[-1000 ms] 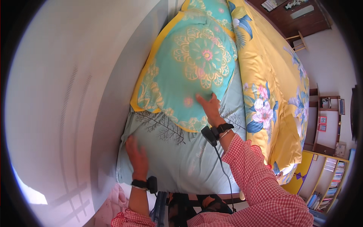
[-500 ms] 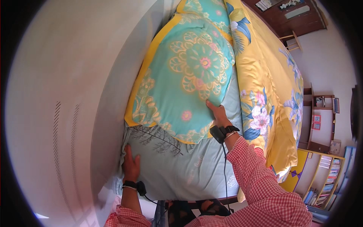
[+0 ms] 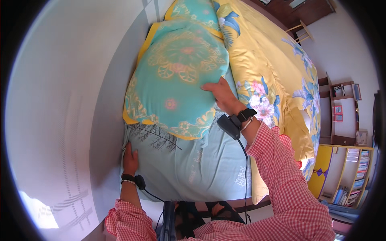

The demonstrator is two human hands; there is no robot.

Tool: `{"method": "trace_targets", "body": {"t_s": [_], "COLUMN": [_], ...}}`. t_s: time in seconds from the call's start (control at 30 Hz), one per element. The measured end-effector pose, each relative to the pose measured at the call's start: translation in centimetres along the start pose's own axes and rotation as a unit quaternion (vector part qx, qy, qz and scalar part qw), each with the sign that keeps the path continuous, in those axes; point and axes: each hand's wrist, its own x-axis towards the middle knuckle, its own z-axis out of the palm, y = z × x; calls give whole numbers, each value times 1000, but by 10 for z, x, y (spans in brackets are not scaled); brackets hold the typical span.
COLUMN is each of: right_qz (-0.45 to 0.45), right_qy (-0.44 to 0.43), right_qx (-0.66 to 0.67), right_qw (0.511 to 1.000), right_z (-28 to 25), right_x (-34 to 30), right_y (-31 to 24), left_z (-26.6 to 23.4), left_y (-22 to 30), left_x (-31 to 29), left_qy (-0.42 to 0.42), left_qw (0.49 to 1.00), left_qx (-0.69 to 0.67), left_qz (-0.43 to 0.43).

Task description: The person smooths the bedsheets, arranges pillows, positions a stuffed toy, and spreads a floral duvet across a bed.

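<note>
A turquoise pillow with a yellow border and a pale flower pattern lies on the bed, its near part over a grey-blue bed sheet. My right hand is closed on the pillow's right edge, thumb on top; its other fingers are partly hidden. The pillow bulges upward there. Against the sheet's left edge, beside the wall, rests my left hand, its thumb apart from the stretched fingers. It holds nothing that I can see.
A yellow floral quilt lies along the bed's right side. Another turquoise pillow is at the far end. The wall runs close on the left. A bookshelf stands at the right. Cables hang from both wrists.
My right hand has moved up and left with the pillow's edge, and the pillow's top now bulges and its large flower looks foreshortened. My left hand stays by the sheet's edge. The view has shifted.
</note>
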Motion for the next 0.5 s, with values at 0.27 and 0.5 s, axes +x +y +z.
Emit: {"method": "trace_targets", "body": {"t_s": [0.27, 0.5], "right_qz": [42, 232], "right_qy": [14, 140], "right_qx": [60, -20], "right_qw": [997, 962], "right_z": [13, -41], "right_x": [-157, -300], "right_y": [-76, 17], "left_z": [-46, -12], "left_y": [77, 130], "left_x": [-6, -58], "left_qy": [73, -44], "left_qw": [973, 953], "left_qx": [-194, -282], "left_qz": [-106, -98]}}
